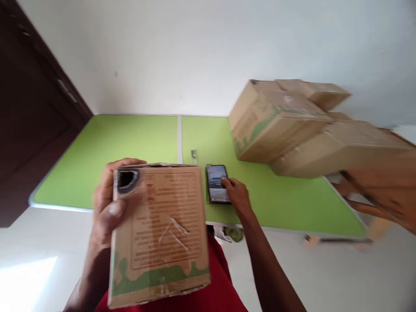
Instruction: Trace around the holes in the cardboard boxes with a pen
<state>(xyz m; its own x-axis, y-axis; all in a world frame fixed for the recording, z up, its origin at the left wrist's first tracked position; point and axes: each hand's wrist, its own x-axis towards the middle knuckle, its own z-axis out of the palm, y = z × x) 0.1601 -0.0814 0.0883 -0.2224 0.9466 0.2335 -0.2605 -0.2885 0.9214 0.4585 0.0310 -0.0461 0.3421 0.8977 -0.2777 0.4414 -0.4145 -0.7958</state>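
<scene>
My left hand point(105, 208) grips a small cardboard box point(159, 234) with green print and a dark hole in its upper left corner, held up close in front of my red shirt. My right hand point(237, 195) reaches forward onto a black phone point(216, 184) that lies on the green table point(130, 151). Its fingers rest on the phone's lit screen. They look curled, and I cannot tell whether they grip it.
Several larger cardboard boxes point(276, 123) are stacked at the table's right side, blurred. A small metal piece point(193, 154) lies on the table behind the phone. A dark wooden door point(29, 112) stands at the left. The floor is white tile.
</scene>
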